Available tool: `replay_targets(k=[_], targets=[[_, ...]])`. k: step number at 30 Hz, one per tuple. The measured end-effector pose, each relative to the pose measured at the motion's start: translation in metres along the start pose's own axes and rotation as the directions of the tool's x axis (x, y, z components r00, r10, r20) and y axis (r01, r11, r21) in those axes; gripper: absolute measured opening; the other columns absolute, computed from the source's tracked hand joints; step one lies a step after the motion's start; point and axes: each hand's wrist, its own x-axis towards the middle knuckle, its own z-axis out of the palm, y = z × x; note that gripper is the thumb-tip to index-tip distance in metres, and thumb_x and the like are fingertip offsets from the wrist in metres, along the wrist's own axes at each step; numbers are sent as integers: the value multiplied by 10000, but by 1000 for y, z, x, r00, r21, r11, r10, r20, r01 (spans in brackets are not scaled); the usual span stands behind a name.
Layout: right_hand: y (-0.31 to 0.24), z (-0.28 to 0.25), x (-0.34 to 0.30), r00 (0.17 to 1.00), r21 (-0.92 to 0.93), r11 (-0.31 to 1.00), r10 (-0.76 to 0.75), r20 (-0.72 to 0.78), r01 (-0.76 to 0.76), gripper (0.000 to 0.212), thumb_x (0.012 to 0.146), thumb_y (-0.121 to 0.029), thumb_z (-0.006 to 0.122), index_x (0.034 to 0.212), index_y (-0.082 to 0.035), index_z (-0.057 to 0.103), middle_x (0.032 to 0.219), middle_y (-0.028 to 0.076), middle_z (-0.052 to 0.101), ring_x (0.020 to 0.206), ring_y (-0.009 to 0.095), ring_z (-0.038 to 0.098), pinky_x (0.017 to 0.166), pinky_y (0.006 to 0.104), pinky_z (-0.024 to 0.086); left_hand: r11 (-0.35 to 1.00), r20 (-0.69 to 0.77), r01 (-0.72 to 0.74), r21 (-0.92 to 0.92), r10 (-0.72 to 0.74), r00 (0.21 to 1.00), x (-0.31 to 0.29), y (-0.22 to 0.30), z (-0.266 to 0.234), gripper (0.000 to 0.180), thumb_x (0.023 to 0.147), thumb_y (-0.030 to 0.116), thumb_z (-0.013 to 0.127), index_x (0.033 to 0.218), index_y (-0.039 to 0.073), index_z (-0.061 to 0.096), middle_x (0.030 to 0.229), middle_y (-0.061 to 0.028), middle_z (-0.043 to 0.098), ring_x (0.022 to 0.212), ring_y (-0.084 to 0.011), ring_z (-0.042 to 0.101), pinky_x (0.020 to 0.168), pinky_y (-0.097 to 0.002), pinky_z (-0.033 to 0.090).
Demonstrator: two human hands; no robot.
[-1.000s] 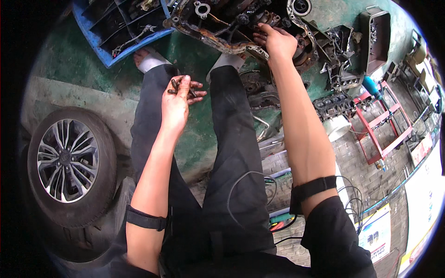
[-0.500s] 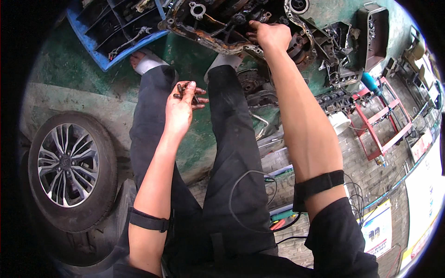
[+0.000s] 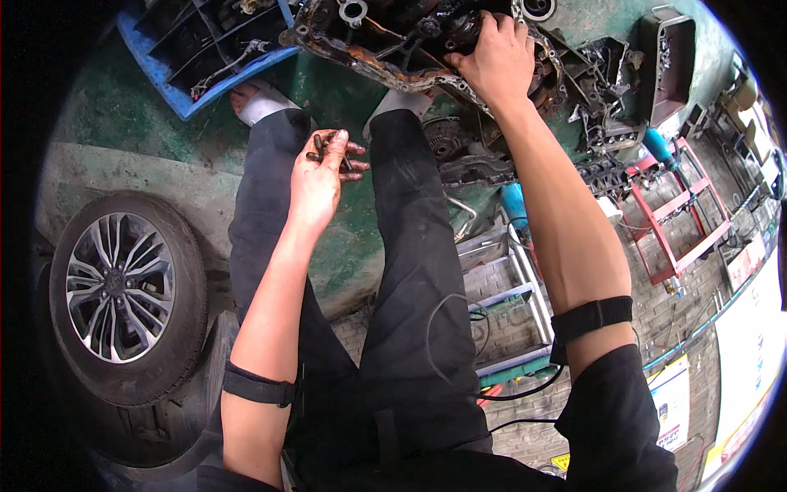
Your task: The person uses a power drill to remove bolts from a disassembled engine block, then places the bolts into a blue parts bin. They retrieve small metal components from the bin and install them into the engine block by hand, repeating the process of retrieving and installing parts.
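Note:
Several dark metal bolts (image 3: 318, 154) are held between the thumb and fingers of my left hand (image 3: 318, 184), raised above my knees. The fingers are smudged with dark grease. At the top, my right hand (image 3: 502, 66) reaches into a greasy, opened engine block (image 3: 385, 61). Its thumb and fingers curve around a dark rounded engine part (image 3: 464, 33); some fingertips are hard to make out against the dark metal.
A blue divided crate (image 3: 184, 102) with parts stands at upper left, a wheel (image 3: 127, 299) at left. Greasy engine parts (image 3: 607, 90), a deep metal pan (image 3: 674, 70) and a red frame (image 3: 680, 213) lie at right. A black cable (image 3: 525, 396) runs beside my leg.
My right hand has shifted right within the engine block, and its fingers have spread from a bent, closed pose to curve over the dark part. My left hand keeps its bolts.

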Motion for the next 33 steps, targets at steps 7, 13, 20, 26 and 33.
replay_targets(k=[7, 13, 20, 26, 33], targets=[[2, -7, 7, 995, 25, 1000, -2, -97, 4, 562, 653, -331, 782, 1079, 0, 626, 1053, 155, 597, 1087, 320, 519, 946, 424, 403, 1000, 28, -3, 25, 2, 1000, 7, -3, 0, 282, 989, 292, 499, 1079, 27, 534, 934, -110, 657, 753, -210, 673, 631, -299, 553], [3, -6, 9, 999, 64, 998, -7, -42, 10, 678, 644, -403, 783, 1145, 8, 582, 1103, 153, 573, 1145, 348, 468, 988, 454, 361, 999, 22, 31, 34, -32, 999, 10, 2, 7, 280, 989, 291, 496, 1109, 38, 508, 933, -137, 666, 742, -226, 682, 607, -309, 566], [-4, 1, -10, 989, 221, 967, 141, -46, -128, 865, 692, -415, 766, 1355, 2, 397, 1348, 174, 442, 1262, 357, 391, 1054, 478, 298, 996, 22, 46, 78, -48, 999, 6, 15, 29, 276, 987, 287, 496, 1096, 33, 504, 915, -148, 676, 783, -250, 696, 562, -322, 585], [-40, -22, -99, 997, 720, 690, 34, 70, -74, 484, 741, -347, 729, 1082, -37, 584, 966, 136, 613, 959, 301, 584, 908, 412, 432, 997, 16, 54, 47, -55, 998, -6, 14, 52, 274, 960, 282, 551, 1019, 15, 524, 828, -133, 672, 737, -238, 693, 497, -349, 580], [-38, -36, -173, 980, 889, 414, 112, 164, -196, 342, 733, -143, 716, 1063, -74, 654, 886, 90, 625, 860, 271, 623, 757, 362, 520, 982, -67, 142, 124, -134, 989, -21, -3, 77, 201, 942, 268, 586, 892, 76, 557, 744, -28, 615, 591, -126, 621, 493, -276, 535]])
